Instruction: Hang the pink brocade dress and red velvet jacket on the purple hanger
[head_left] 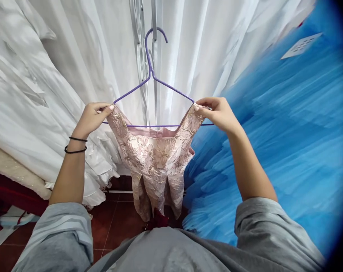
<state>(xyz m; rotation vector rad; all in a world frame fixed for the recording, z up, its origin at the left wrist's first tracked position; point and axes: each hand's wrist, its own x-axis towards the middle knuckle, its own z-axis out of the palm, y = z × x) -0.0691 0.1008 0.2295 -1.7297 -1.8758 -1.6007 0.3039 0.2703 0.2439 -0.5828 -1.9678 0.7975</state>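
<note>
A pink floral brocade dress (151,151) hangs on a purple clothes hanger (171,87) in front of me. Its bodice faces me, and the skirt drops toward the floor. My left hand (96,116) pinches the left shoulder strap at the hanger's sloping arm, thumb in front. On the other side, my right hand (215,112) pinches the right strap in the same way. The hanger's hook points up and curves right, close in front of a metal bar; whether it rests on anything I cannot tell. The lower bar runs behind the straps.
White garments (26,87) hang thickly on the left. A white curtain (185,49) and an ornate metal grille (140,22) are behind the hanger. Blue tulle (287,132) fills the right, with a white card (301,46) above. Below is a red tiled floor (111,223).
</note>
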